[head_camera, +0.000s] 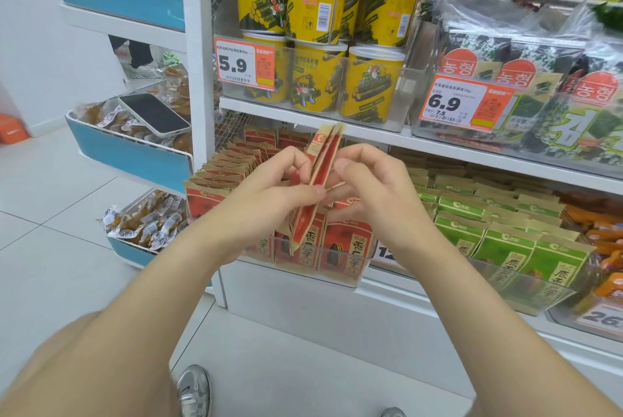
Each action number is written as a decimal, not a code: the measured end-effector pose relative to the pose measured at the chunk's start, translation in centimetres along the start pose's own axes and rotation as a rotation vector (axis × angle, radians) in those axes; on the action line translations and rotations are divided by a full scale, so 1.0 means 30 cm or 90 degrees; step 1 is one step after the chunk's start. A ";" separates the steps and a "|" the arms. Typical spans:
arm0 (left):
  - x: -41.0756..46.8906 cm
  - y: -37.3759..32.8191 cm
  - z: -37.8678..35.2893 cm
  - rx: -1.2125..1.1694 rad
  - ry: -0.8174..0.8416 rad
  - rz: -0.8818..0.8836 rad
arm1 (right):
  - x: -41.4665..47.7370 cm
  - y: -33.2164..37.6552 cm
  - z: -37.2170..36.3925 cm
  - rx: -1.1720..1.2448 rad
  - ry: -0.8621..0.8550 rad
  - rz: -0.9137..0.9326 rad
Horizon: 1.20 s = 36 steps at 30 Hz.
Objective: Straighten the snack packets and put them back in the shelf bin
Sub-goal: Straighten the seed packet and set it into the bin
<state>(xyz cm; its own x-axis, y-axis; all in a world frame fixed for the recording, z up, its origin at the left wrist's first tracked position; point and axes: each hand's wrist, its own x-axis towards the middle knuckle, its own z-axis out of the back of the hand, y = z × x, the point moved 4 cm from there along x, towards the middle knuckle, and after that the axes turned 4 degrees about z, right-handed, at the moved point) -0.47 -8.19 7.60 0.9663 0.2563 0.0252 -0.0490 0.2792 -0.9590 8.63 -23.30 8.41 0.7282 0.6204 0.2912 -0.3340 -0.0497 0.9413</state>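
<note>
Head view, the only one to hand. A thin stack of red-and-kraft held packets (325, 155) shows edge-on to the camera, at least two, exact count unclear. It is raised above the near end of the shelf bin (303, 276) and tilted so its top leans right. The left hand (269, 196) pinches the stack's left face with thumb and fingers curled onto it, and the right hand (369, 194) pinches the right face the same way. The likely reason for the two-sided grip is to square the edges so the stack goes in as one flat slab. The lower corners look splayed, so alignment seems unfinished. The clear-walled bin sits on the lower shelf, just beyond and below the hands. Red binned packets (345, 241) stand face-out at its near wall, and back rows (236, 160) run far-left behind them. No gap for the return is visible, as the hands cover the middle of the bin. One likely obstacle is the upper shelf edge (387, 135) just beyond the stack's top; headroom looks slight, so a low, tilted entry seems called for. Right of the bin are green packets (505, 238) in a neighbouring bin, with orange packets (603, 224) at far right. Above are yellow tubs (313, 12) with a price tag (244, 62) reading 5.9, and seaweed packs (539, 76) to their right. At left, a phone (153, 113) lies on snacks in a blue-fronted side bin (128, 155). A shoe (194, 389) shows on the near floor.
</note>
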 end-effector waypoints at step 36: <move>0.005 0.025 -0.057 -0.343 -0.014 0.086 | 0.023 -0.034 0.018 -0.097 -0.063 -0.030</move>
<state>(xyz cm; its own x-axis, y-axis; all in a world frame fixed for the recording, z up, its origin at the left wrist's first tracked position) 0.06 -9.53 6.40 0.9548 0.2773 -0.1070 -0.0296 -0.2693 -0.9626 9.79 -23.24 7.73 0.7981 0.5387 0.2700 -0.3798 0.1018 0.9195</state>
